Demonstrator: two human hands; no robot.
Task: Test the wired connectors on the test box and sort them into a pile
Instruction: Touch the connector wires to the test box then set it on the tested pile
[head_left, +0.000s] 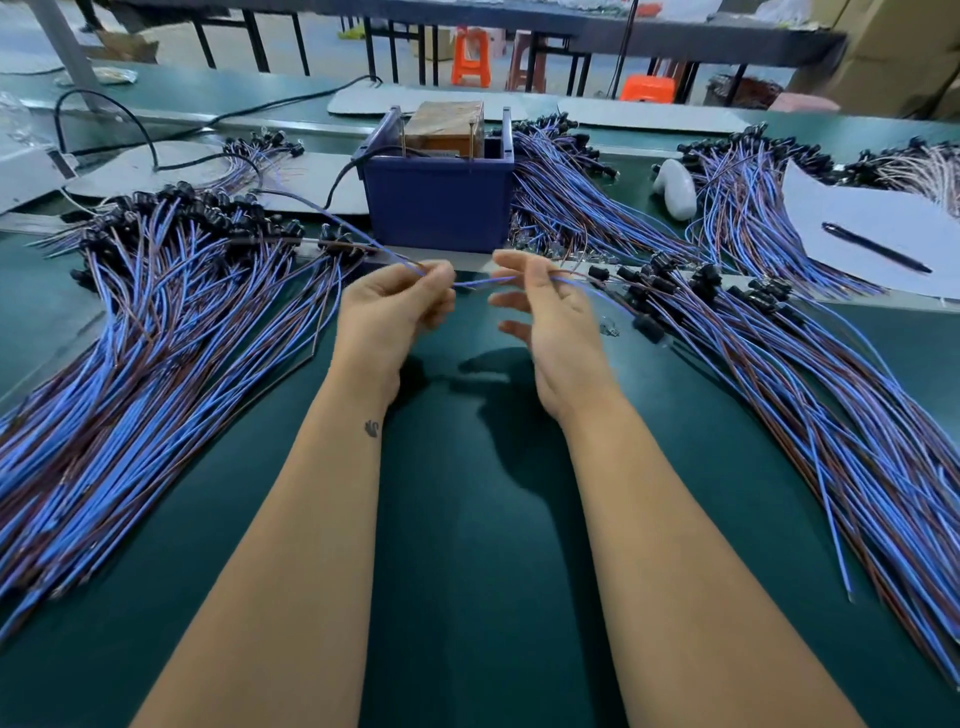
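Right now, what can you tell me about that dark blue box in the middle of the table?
The dark blue box looks like a plastic bin, open at the top, standing upright on the green table just beyond both hands. A brown block wrapped in what looks like tape sits inside it, with two thin metal rods rising in front of the block. A black cable enters at its left rim. Heaps of blue and brown wires lie against its right side.

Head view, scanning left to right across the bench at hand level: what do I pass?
Left wire pile → left hand → blue wire held between both hands → right hand → right wire pile.
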